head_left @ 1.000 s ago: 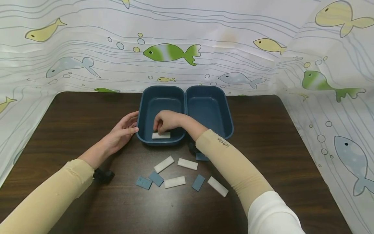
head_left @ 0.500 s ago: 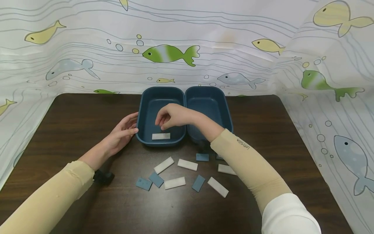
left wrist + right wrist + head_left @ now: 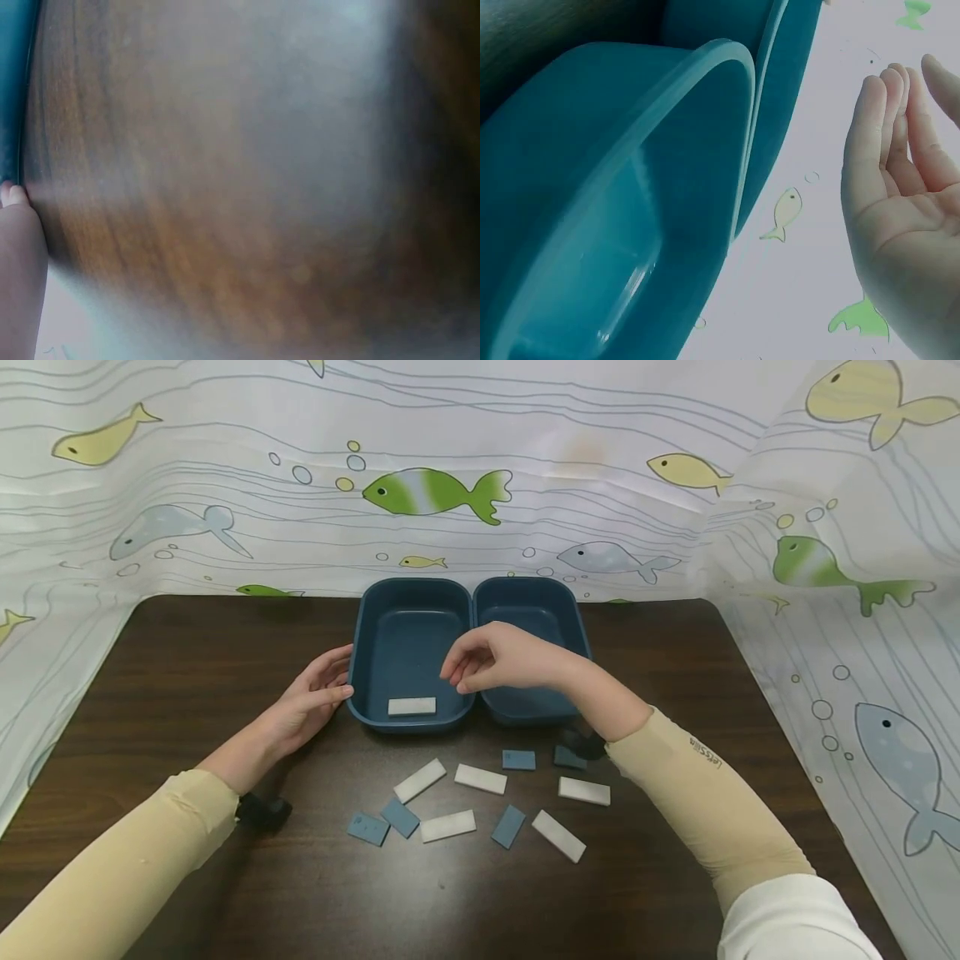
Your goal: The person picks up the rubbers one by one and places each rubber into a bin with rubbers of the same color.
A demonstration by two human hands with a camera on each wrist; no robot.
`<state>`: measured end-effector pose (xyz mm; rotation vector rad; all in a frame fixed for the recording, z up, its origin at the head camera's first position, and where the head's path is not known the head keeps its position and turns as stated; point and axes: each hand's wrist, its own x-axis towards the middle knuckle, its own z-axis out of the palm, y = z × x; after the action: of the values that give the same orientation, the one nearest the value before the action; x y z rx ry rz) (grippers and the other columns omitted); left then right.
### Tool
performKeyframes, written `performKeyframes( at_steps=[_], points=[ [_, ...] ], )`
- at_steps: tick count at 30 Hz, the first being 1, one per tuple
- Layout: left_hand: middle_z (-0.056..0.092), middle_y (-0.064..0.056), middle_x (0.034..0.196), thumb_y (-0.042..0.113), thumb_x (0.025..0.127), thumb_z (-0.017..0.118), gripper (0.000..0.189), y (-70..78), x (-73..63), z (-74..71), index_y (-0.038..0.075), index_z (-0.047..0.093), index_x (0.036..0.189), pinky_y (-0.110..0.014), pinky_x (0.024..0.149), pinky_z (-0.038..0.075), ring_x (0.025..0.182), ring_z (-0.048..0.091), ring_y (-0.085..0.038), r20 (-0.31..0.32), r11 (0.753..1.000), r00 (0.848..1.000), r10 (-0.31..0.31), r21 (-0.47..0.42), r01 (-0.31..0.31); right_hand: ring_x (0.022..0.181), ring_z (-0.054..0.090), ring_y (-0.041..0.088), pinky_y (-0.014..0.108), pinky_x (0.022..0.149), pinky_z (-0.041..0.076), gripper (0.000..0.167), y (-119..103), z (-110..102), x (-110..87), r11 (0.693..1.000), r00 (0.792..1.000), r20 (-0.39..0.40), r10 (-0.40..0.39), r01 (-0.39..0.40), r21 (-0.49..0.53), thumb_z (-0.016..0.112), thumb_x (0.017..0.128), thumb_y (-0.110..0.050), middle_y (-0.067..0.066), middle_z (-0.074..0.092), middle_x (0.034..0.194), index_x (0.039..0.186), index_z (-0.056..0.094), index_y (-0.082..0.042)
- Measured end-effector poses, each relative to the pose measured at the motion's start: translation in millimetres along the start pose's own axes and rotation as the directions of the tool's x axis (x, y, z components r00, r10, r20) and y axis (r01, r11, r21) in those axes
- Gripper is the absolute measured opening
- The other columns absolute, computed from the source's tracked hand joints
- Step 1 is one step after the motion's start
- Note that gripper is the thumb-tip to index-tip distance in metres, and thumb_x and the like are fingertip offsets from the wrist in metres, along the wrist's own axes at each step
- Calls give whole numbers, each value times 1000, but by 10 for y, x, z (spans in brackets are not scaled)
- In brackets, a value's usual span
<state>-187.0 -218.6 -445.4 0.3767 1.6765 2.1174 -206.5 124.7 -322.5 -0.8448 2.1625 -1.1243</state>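
Observation:
My left hand [image 3: 309,697] rests its fingertips against the outer left wall of the left blue bin [image 3: 401,647]; the left wrist view catches only part of that hand [image 3: 21,262] by the bin's side [image 3: 10,90]. Inside this bin, near its front wall, lies a white rectangular block [image 3: 412,706]. My right hand [image 3: 506,656] hovers over the adjoining walls of the two bins, fingers loosely bent. In the right wrist view the right hand [image 3: 907,180] has nothing between thumb and fingers.
The right blue bin [image 3: 525,610] stands beside the left one. In front of them several white blocks [image 3: 481,779] and several shorter blue-grey blocks [image 3: 508,827] lie scattered on the brown table [image 3: 315,893]. A fish-printed sheet [image 3: 300,543] hangs behind.
My right hand has let go of the white block in the left bin, lifted, and moved right toward the right bin. The left hand has stayed in place.

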Motion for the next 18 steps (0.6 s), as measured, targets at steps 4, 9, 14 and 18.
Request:
performKeyframes(
  at_steps=[4,9,14,18],
  points=[
    [46,4,154,0,108,53,58,-5,-8,4,14,35,162,-16,110,42,135,50,-8,-6,1000,1000,0,-5,0,99,72,20,31,90,62,26,6,-29,-217,999,998,-43,39,-37,39,76,95,-1,16,76,114,120,73,2],
    [47,5,154,1,108,54,57,-18,-13,3,16,38,160,-16,110,42,135,50,-8,-9,1000,1000,1,4,-1,100,71,22,28,89,62,27,58,-63,-458,995,994,-82,79,-73,73,76,94,0,17,75,114,121,72,4],
    [46,5,155,1,109,52,56,-14,-5,2,16,36,161,-16,110,42,136,49,-8,-3,1000,1000,-3,16,3,100,71,19,25,89,61,29,179,-86,-703,988,992,-85,93,-82,131,75,95,1,28,72,118,123,70,8],
    [45,5,155,3,110,52,57,-7,2,3,15,33,162,-15,109,41,136,49,-8,-11,999,1000,-17,32,17,99,72,16,24,90,61,30,280,-73,-872,981,993,-74,96,-81,179,74,95,4,33,69,119,124,68,11]
  ],
)
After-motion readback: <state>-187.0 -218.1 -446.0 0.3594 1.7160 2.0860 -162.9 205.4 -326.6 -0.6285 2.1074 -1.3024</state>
